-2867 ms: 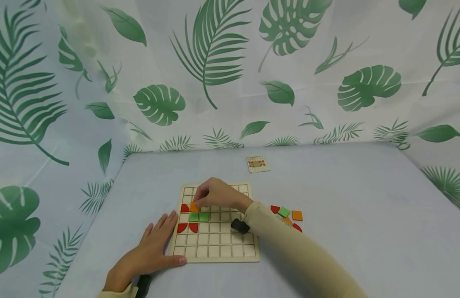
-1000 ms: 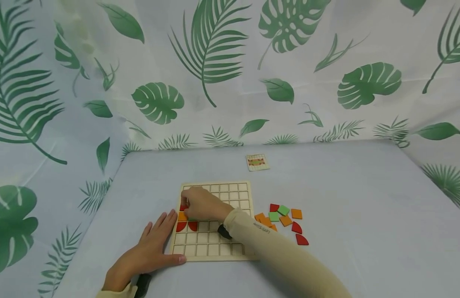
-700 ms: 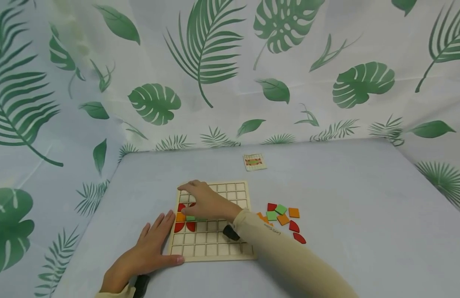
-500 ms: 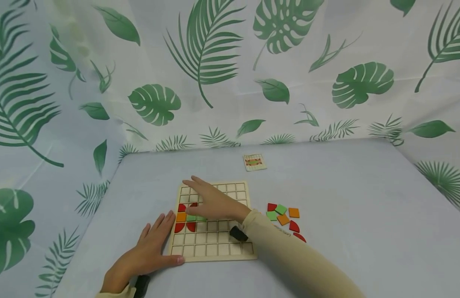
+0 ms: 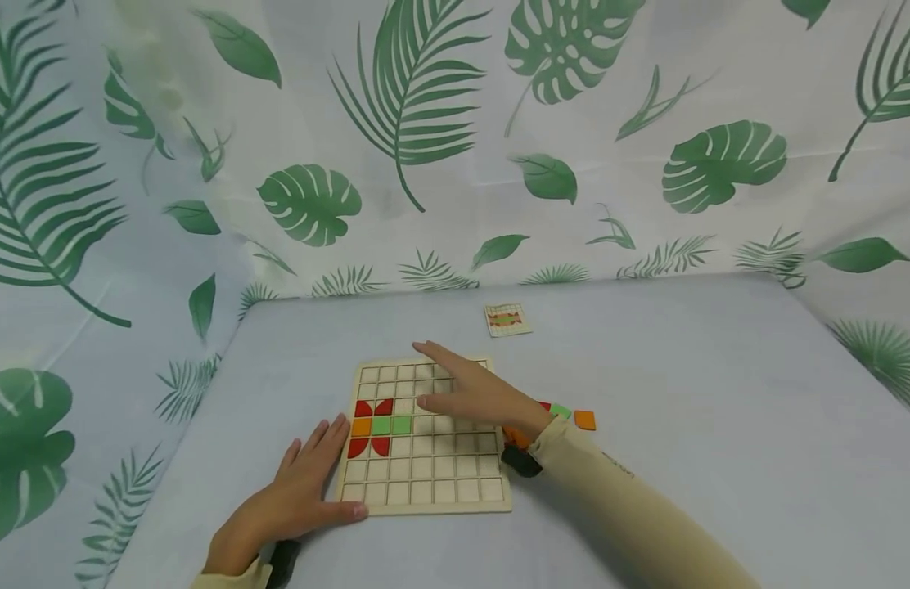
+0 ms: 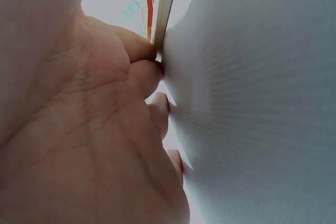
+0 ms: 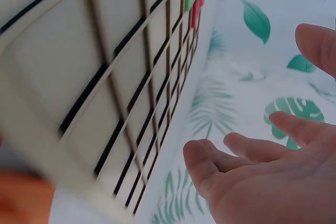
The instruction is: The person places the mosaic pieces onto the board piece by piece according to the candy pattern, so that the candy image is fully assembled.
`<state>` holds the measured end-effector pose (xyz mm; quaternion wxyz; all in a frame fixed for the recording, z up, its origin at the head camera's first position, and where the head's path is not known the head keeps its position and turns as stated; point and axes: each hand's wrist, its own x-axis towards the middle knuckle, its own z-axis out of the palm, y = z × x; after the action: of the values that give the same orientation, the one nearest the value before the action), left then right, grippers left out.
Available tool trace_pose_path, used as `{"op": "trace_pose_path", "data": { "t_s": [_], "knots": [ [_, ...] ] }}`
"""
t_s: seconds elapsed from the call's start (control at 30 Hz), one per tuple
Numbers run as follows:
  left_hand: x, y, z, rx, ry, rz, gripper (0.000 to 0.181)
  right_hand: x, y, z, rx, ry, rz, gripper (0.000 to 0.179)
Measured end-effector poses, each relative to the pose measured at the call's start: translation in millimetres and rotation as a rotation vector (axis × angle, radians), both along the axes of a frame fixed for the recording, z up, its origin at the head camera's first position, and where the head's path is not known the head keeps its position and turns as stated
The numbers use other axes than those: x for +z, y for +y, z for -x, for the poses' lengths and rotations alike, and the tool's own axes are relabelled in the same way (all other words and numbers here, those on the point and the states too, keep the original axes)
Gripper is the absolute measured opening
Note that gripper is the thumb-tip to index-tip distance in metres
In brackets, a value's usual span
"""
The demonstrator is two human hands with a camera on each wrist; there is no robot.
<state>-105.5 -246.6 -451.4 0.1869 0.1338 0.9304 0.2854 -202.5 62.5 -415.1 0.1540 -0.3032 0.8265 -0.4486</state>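
A pale wooden grid board (image 5: 425,491) lies on the table. Toward its left side sit an orange square tile (image 5: 362,427), two green square tiles (image 5: 381,425) in the same row, and red quarter-circle tiles (image 5: 358,447) above and below. My left hand (image 5: 296,495) rests flat with spread fingers along the board's left edge, thumb at the near corner; in the left wrist view its fingertips (image 6: 152,72) are right at the board's side. Over the right part of the board, my right hand (image 5: 484,397) hovers with straight fingers, holding nothing; the right wrist view shows its bare palm (image 7: 278,187).
Right of the board lie loose tiles, among them an orange square (image 5: 584,420) and a green one (image 5: 560,411); my right wrist and sleeve (image 5: 617,483) hide several others. A small pattern card (image 5: 507,321) lies behind the board. A leaf-print cloth (image 5: 455,204) hangs beyond the table.
The orange tile my right hand pinched now lies in the left column, and a second red tile sits in the upper row. My right hand has opened and moved right; the left stayed put.
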Motion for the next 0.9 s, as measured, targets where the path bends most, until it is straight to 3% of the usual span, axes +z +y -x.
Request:
{"op": "trace_pose_path", "data": {
  "t_s": [0.37,0.63,0.9],
  "knots": [
    [-4.7,-3.1,0.6,-0.013,0.061,-0.033,0.127,3.5,50.9,-2.0,-0.078,-0.023,0.021,0.072],
    [-2.0,1.5,1.7,0.022,-0.021,0.045,0.129,3.6,83.7,-8.7,-0.099,0.009,0.006,0.063],
    [-2.2,5.4,2.5,0.041,-0.034,0.072,0.132,-0.6,103.1,-13.6,-0.051,0.025,-0.128,0.044]
  ]
}}
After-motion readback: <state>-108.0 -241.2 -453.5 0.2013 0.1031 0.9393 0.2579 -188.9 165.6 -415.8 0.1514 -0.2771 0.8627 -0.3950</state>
